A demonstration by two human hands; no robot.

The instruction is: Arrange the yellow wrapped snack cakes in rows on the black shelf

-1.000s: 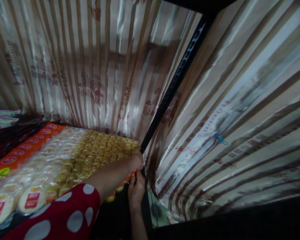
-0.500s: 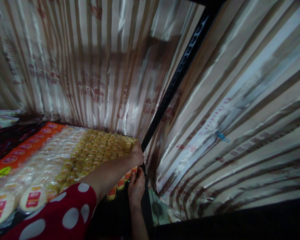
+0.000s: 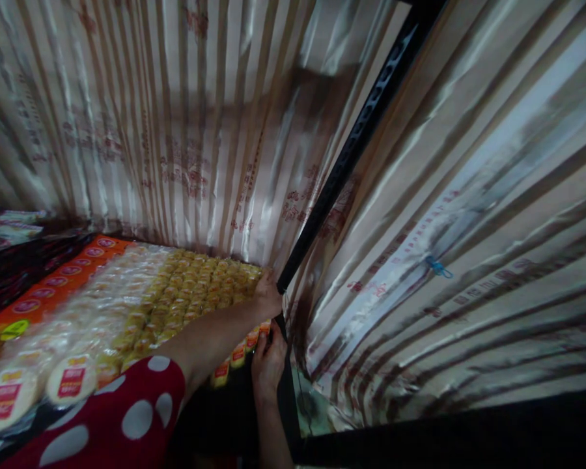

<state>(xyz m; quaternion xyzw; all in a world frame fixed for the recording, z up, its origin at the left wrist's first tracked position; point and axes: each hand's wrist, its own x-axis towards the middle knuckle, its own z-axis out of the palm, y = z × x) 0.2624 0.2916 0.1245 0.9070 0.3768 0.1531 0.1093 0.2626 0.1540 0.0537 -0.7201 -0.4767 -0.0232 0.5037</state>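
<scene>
Yellow plastic-wrapped snacks (image 3: 188, 283) lie in rows left of the black slotted post (image 3: 344, 156). The left hand (image 3: 267, 294) and right hand (image 3: 269, 359) bend close beside the post's lower stretch; whether they grasp anything, I cannot tell.

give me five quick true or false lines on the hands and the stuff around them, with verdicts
1. The left hand is next to the lower end of the black post. True.
2. The left sleeve is plain blue. False: it is red with white dots.
3. In the picture, the orange strip lies left of the yellow packets. True.
4. The right hand appears above the left hand. False: it appears below it.
5. The blue tie lies on the yellow packets. False: it is on the pleated curtain at the right.
</scene>
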